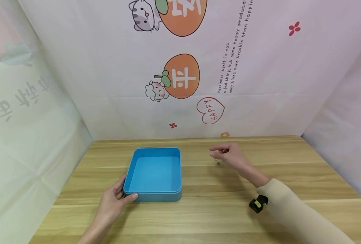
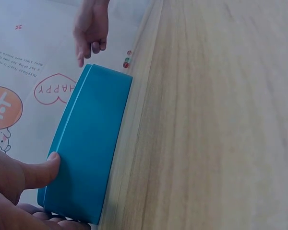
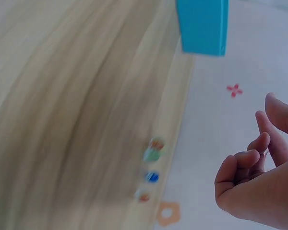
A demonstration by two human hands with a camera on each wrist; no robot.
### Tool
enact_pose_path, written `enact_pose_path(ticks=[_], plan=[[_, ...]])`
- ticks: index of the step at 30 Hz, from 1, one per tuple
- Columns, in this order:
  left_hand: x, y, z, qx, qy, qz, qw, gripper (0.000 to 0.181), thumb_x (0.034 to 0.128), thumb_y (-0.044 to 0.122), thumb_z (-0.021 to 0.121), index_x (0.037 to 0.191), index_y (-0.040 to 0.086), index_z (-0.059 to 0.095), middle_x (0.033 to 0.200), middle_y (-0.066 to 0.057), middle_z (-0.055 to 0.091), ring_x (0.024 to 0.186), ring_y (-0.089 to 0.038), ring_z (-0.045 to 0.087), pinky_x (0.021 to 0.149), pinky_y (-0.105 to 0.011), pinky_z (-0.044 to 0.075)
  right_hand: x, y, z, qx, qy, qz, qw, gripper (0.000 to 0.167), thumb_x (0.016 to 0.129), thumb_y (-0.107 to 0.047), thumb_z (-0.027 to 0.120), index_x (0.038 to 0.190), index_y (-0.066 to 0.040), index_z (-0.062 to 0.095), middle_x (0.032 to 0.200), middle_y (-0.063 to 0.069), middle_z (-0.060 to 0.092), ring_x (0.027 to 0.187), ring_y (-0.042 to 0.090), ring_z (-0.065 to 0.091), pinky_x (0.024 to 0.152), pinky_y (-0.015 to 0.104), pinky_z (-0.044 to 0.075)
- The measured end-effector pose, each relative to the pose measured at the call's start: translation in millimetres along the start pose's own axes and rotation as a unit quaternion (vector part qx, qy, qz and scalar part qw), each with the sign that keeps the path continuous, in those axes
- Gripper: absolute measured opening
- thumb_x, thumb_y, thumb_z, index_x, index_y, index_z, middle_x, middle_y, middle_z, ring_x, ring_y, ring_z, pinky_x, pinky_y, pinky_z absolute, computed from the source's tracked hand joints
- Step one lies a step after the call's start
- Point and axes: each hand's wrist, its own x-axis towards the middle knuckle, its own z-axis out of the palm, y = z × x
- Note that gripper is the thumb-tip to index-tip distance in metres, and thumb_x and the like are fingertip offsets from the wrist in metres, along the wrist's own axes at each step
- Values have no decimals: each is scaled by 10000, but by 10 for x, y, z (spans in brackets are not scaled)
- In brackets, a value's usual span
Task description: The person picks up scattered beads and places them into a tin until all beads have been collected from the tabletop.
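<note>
An open-topped blue box (image 1: pixel 154 174) with nothing in it stands on the wooden table. My left hand (image 1: pixel 113 200) grips its near left corner, the thumb on the front wall and the fingers at the left side. In the left wrist view that thumb lies against the blue wall. My right hand (image 1: pixel 229 156) hovers right of the box, thumb and index finger extended and apart, the other fingers curled, nothing visible between them. Below it lie several small glass marbles, among them a green marble (image 3: pixel 152 155) and a blue marble (image 3: pixel 152 177). In the head view the hand partly hides them.
The wooden table (image 1: pixel 198 217) meets a printed white cloth backdrop (image 1: pixel 260 112) at its far edge. Similar cloth hangs along the left and right sides. A small black device (image 1: pixel 258 203) is strapped at my right wrist, by the beige sleeve (image 1: pixel 293 206).
</note>
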Motion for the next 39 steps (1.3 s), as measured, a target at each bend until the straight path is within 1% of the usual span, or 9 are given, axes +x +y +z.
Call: enact_pose_path(ticks=[4, 7, 10, 15, 23, 26, 28, 32, 39], plan=[[1, 8, 1, 1, -11, 16, 10000, 895, 946, 73, 808, 1650, -16, 261, 1649, -307, 279, 1466, -457, 372, 1063, -495, 506, -27, 128, -115, -194, 160, 158, 9996, 348, 992, -207, 777, 1274, -6, 755, 976, 99, 710, 836, 244, 579, 607, 286, 474], [0, 6, 0, -20, -23, 29, 10000, 896, 947, 67, 806, 1650, -19, 258, 1648, -312, 276, 1464, -463, 371, 1059, -496, 513, -38, 226, -169, -291, 226, 174, 9992, 347, 985, -173, 781, 1260, 36, 747, 875, 98, 660, 772, 218, 537, 570, 264, 449], [-1, 1, -3, -30, -25, 27, 10000, 900, 945, 69, 808, 1650, -19, 256, 1648, -315, 273, 1464, -468, 369, 1055, -496, 519, -54, 323, -210, -445, 266, 176, 9985, 348, 972, -154, 793, 1249, 52, 745, 861, 90, 629, 769, 199, 495, 566, 251, 414], [1, 4, -3, -23, -19, 30, 10000, 896, 946, 71, 808, 1648, -23, 261, 1649, -313, 273, 1469, -467, 362, 1060, -495, 510, -71, 481, -298, -768, 308, 266, 9962, 374, 959, -193, 809, 1254, 28, 751, 949, 103, 676, 828, 219, 501, 590, 259, 403], [-8, 8, -6, -39, 8, 27, 10000, 889, 947, 58, 803, 1648, -19, 262, 1649, -307, 282, 1469, -453, 370, 1047, -466, 524, -77, 607, -392, -773, 299, 326, 9960, 374, 959, -171, 808, 1260, 42, 740, 993, 123, 693, 796, 192, 497, 565, 238, 412], [-7, 7, -5, -53, -5, 29, 10000, 890, 947, 64, 804, 1649, -16, 263, 1649, -307, 282, 1469, -455, 369, 1048, -467, 523, -76, 649, -411, -818, 291, 266, 9959, 367, 957, -162, 807, 1248, 51, 742, 1080, 180, 710, 823, 196, 511, 579, 242, 434], [-7, 5, -4, -61, -13, 25, 10000, 890, 947, 65, 805, 1649, -15, 264, 1648, -307, 282, 1469, -458, 367, 1051, -472, 519, -77, 668, -424, -852, 288, 257, 9956, 367, 957, -166, 808, 1247, 49, 743, 1207, 206, 710, 866, 210, 519, 599, 249, 442], [-4, -7, -3, -94, -17, 52, 9999, 890, 944, 63, 808, 1646, -23, 268, 1642, -315, 288, 1463, -464, 371, 1040, -464, 531, -81, 689, -448, -857, 237, 387, 9953, 383, 961, -190, 808, 1258, 41, 741, 1362, 246, 656, 957, 253, 542, 650, 266, 462], [4, -9, 0, -110, -10, 80, 9999, 878, 944, 53, 804, 1643, -22, 278, 1640, -308, 296, 1459, -446, 384, 1035, -455, 537, -72, 725, -470, -942, 97, 644, 9934, 360, 968, -200, 802, 1249, 18, 752, 1406, 261, 625, 1101, 315, 574, 757, 327, 516]])
